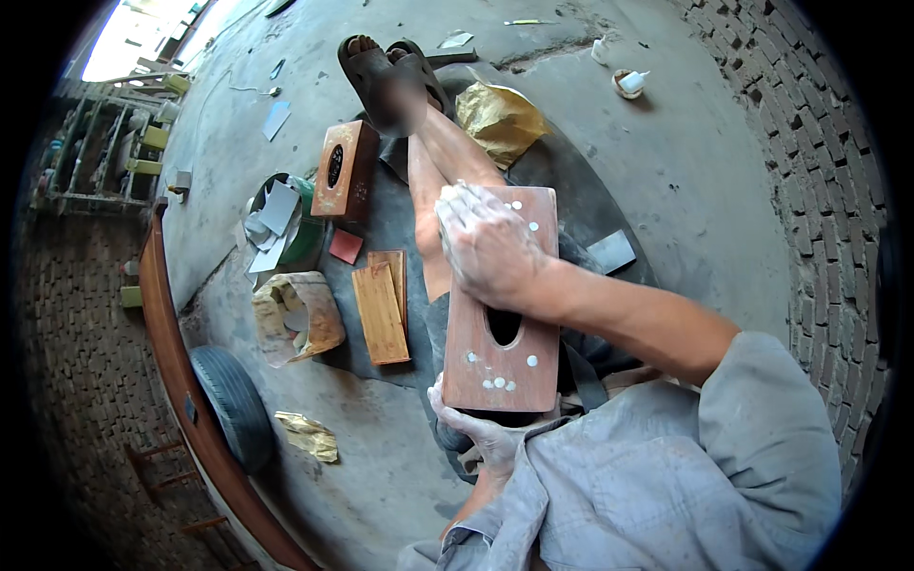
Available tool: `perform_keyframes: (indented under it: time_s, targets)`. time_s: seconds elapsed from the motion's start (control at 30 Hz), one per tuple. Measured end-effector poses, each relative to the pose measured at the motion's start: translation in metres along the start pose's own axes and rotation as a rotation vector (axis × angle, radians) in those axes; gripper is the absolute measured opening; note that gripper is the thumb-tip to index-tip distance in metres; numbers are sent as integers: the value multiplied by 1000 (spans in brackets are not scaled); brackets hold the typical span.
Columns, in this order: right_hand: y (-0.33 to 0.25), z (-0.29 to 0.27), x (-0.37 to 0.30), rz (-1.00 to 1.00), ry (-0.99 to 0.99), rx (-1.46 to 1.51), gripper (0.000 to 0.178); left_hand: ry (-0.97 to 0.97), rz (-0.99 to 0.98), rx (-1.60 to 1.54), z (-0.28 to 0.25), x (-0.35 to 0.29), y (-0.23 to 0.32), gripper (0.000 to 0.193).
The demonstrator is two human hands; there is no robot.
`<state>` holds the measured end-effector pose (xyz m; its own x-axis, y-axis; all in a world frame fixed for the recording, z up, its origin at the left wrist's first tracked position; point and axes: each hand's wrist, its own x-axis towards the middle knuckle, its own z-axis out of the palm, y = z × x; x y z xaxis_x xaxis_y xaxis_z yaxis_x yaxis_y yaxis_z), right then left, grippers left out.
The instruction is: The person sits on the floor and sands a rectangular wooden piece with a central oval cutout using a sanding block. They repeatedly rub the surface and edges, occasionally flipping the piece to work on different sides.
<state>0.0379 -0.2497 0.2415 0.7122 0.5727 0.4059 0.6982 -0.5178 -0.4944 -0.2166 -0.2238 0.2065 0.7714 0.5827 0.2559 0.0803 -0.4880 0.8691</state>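
The person's grey shirt [628, 466] was closest, just behind the grip. The left hand [490, 438] was clamped on the near end of a brown wooden tissue box [476, 335], with its thumb by the near left corner. The box lay over the person's lap, between the two hands. It had an oval hole [505, 329] and small white dots [500, 383] on top. The right hand [493, 252] lay on the far left part of the box, its fingers close together and bent. I could not tell if it had anything under it. White dust was on both hands.

Two thin wooden boards [381, 309] lay to the left of the grip. A grey sheet [611, 252] lay to the right. Farther left and ahead was a small red pad [346, 246]. Left of the boards sat a cut-open plastic tub [329, 317].

Past the pad stood another wooden tissue box [361, 164], with a green bucket [308, 233] of scraps beside it. Crumpled gold-brown paper [500, 119] lay straight ahead of the grip. A black tire [231, 404] was far to the left. Dark sandals [362, 84] were on the feet, far ahead. A white bottle [599, 51] stood even farther, ahead and right.
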Motion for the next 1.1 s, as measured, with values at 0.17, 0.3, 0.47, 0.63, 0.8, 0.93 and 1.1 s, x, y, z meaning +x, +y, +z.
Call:
perform_keyframes:
  time_s: [0.17,0.3,0.47,0.63,0.8,0.93,1.1]
  targets:
    - [-12,-12,-15,-86,-6,-35,52,-12,-2,-12,1,1,-1,137]
    - [-5,-7,2,-8,-69,-29,52,-14,-9,-14,0,0,-1,137]
    - [4,-5,2,-48,-3,-53,51,-11,-18,-32,1,-1,-3,136]
    - [-14,-16,-21,-81,-28,28,53,-19,-25,-34,1,1,-2,136]
    - [-5,-15,7,25,-153,41,51,-10,-37,-47,1,-4,-4,135]
    - [-17,-19,-25,-51,-13,72,49,-7,-38,-52,1,-4,-4,135]
    - [-13,-15,-23,-7,0,29,48,-5,-49,-67,1,-5,-4,134]
